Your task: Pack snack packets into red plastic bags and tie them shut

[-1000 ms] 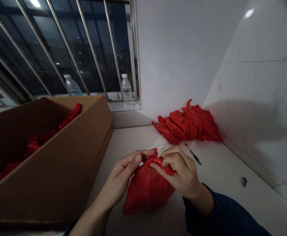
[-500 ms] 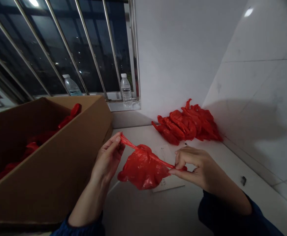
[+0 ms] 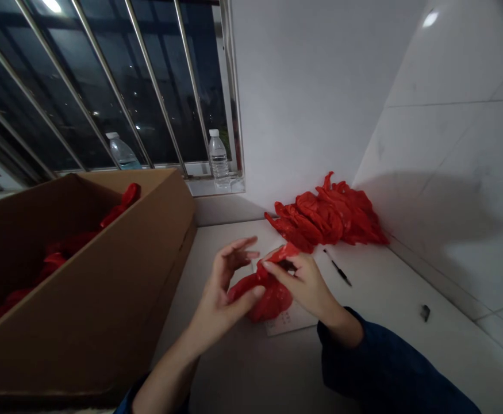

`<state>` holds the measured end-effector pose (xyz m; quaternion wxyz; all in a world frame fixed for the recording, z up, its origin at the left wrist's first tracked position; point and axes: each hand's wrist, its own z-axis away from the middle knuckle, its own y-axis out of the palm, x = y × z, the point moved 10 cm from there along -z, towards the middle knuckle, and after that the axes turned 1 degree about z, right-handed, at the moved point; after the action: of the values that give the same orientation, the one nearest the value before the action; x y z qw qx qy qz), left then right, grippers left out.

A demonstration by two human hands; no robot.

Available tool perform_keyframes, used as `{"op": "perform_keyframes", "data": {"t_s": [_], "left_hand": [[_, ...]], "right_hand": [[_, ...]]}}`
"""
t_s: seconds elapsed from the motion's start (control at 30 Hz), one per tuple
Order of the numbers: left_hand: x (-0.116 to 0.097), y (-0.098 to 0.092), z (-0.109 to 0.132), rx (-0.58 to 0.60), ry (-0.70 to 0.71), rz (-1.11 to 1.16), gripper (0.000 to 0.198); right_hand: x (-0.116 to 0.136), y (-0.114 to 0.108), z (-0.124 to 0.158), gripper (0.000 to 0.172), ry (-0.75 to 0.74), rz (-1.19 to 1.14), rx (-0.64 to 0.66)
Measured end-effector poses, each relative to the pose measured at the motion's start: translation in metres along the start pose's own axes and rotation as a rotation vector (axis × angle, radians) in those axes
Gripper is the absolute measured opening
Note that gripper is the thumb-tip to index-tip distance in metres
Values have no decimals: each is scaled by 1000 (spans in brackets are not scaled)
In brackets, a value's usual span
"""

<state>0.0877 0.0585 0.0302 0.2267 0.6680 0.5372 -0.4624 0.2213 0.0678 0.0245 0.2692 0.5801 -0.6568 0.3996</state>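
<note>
A red plastic bag point(image 3: 272, 302) is held above the white table, its upper part twisted and gathered. My right hand point(image 3: 305, 282) pinches the gathered top between thumb and fingers. My left hand point(image 3: 229, 287) is curved around the bag's left side with thumb and fingers spread apart; its thumb lies in front of the bag. Below the bag lies a sheet or booklet point(image 3: 292, 325) with printed marks, partly covered by the bag and my hands.
A pile of red plastic bags point(image 3: 331, 215) rests against the back wall. At left stands a large cardboard box point(image 3: 104, 282) with red bags point(image 3: 55, 259) inside. A black pen point(image 3: 340, 269) and a small dark object point(image 3: 425, 313) lie on the table point(image 3: 380, 322). Two bottles point(image 3: 219, 161) stand by the barred window.
My hands have come together from pulling the bag's two ends apart. The left hand has let go of its end and spread its fingers; the right has moved left, uncovering the pen.
</note>
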Motion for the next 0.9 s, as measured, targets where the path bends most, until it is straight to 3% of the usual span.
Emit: {"op": "perform_keyframes", "data": {"t_s": [0.07,0.1,0.17,0.23,0.3,0.37,0.47,0.5,0.6,0.63,0.7,0.8,0.9], "left_hand": [[14,7,-4,41,31,-141,95],[27,13,-5,81,1,-197,93],[53,19,-7,124,-98,-226,58],[71,13,-8,45,-182,-151,30],[79,0,-9,-96,-225,-50,28],[80,-10,-10,-185,-234,8,31],[78,-13,-13,-194,-217,24,33],[79,-13,-13,-186,-211,28,32],[85,-11,-11,-142,-193,24,39],[87,-9,-9,-116,-182,8,48],[90,-5,-2,-58,-159,-68,59],[97,6,10,31,-136,-302,54],[112,16,22,102,-118,-599,46]], "right_hand": [[-4,-4,-1,19,46,-120,-18],[-6,-4,-1,20,60,-171,0],[-8,-3,-2,24,59,-224,56],[-11,-6,-3,34,14,-212,94],[-17,-6,-3,47,-23,-159,166],[-29,5,0,61,-17,-77,325],[-51,22,7,80,-19,141,483],[-56,24,6,75,-46,237,464],[-65,20,5,37,-107,456,343],[-69,19,7,36,-101,479,334],[-79,21,14,58,-70,479,370],[-98,30,32,98,-24,500,455],[-121,44,51,103,-14,583,499]]}}
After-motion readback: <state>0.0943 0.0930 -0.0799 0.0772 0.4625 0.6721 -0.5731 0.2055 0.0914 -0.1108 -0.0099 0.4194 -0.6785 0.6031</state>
